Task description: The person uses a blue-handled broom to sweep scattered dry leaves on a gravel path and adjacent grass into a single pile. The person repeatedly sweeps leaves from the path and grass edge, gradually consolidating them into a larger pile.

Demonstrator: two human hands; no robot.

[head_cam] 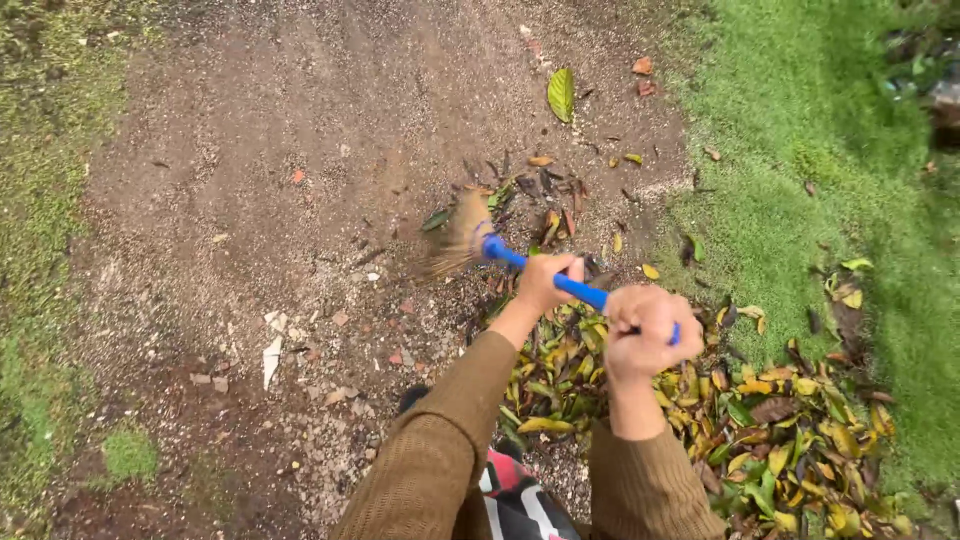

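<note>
Hands, left [545, 280] and right [640, 330], grip tight round the blue broom handle [560, 280]. Bristles [455, 240] sweep beside the leaf pile [760, 420]. Hard strokes could scatter leaves.

Landmark is the dirt path [260, 200]. Your broom [500, 250] lies across its right part, head toward path centre. Leaf pile [740, 410] at path's right edge, near you. Grass [820, 150] right of path; a single leaf [561, 94] at its far end.

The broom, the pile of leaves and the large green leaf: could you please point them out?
broom [520, 261], head view, blue handle near the bristles.
pile of leaves [780, 440], head view, middle of the pile.
large green leaf [561, 94], head view, its centre.
</note>
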